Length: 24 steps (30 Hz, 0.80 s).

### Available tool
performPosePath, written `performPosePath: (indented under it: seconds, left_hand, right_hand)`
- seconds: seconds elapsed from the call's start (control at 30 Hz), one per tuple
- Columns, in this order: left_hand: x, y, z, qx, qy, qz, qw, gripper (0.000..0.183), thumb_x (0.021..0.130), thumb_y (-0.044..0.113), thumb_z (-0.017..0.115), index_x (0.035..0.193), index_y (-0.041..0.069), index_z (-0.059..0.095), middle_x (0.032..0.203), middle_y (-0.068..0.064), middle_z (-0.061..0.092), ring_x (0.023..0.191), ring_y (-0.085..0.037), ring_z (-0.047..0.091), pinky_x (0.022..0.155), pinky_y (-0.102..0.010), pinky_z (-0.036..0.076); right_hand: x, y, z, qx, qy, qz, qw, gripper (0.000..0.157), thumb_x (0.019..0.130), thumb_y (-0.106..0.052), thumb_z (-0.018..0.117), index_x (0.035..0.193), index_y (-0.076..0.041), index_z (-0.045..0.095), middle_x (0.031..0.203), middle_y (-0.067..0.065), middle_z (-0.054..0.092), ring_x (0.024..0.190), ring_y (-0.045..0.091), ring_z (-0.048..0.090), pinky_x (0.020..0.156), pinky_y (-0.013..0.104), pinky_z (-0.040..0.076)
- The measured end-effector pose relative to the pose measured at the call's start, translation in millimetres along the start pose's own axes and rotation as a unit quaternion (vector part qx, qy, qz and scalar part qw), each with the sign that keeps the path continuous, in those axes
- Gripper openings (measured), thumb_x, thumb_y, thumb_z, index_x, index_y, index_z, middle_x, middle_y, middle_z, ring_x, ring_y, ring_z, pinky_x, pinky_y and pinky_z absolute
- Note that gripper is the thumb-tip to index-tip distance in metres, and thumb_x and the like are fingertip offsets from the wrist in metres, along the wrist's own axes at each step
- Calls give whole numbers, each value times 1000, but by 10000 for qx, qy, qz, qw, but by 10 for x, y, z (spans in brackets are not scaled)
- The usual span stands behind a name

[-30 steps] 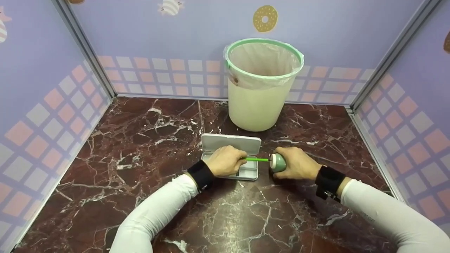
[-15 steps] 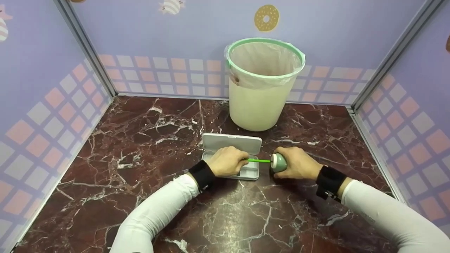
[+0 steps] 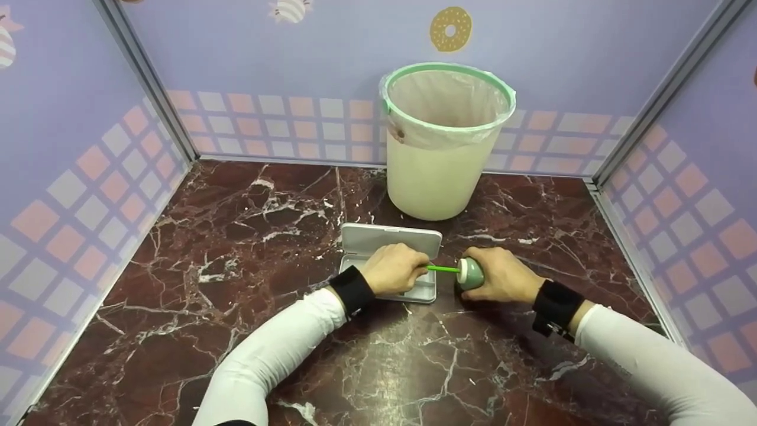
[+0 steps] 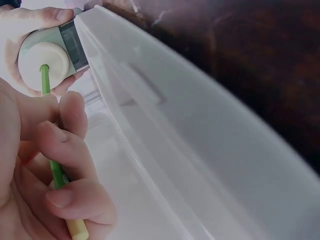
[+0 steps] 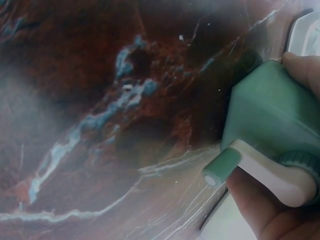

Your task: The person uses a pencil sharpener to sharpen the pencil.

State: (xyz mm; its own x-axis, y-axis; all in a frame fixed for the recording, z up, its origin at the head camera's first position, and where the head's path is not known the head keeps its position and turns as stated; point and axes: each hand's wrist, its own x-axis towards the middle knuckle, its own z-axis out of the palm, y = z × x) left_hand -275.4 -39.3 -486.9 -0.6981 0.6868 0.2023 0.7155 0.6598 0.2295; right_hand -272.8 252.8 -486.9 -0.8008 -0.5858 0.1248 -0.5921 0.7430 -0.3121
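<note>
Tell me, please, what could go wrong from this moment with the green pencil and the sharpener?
One end of the green pencil is in the sharpener; if pushed crookedly, its point might break.
The left grip is close to the raised lid of the open case and might knock it.
The right grip holds the sharpener by its body, which might twist if the crank is turned.

Smooth plastic box [image 3: 391, 239], glossy plastic sharpener [image 3: 475, 275] beside it, filmy plastic liner [image 3: 447, 97] behind it, shiny tabletop [image 3: 355, 367] beneath
</note>
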Motion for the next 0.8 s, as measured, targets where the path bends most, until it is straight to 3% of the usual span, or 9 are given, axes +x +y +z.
performPosePath:
  seconds: [0.17,0.47,0.8]
  left_hand:
    - [43,14,-5,46,-120,-46,9999,19,108,26,71,95,13,77,72,4,58,67,-16,57,68,-45,58]
    - [78,-41,8,-161,-120,28,9998,15,107,21,73,97,13,81,83,-3,80,74,-21,70,78,-44,65]
    - [137,-2,-4,-84,-162,128,9998,18,107,21,72,95,11,80,82,-6,80,73,-24,71,80,-45,66]
  right_hand:
    - [1,7,9,-34,91,-116,9999,62,70,-32,102,118,-10,70,99,4,79,85,21,73,76,41,60]
    - [14,3,51,45,158,-167,9997,63,69,-29,102,119,-9,70,99,5,79,85,20,72,76,39,60]
    - [-9,-2,32,215,157,-34,9996,62,70,-26,102,119,-8,71,102,6,79,89,21,73,79,41,61]
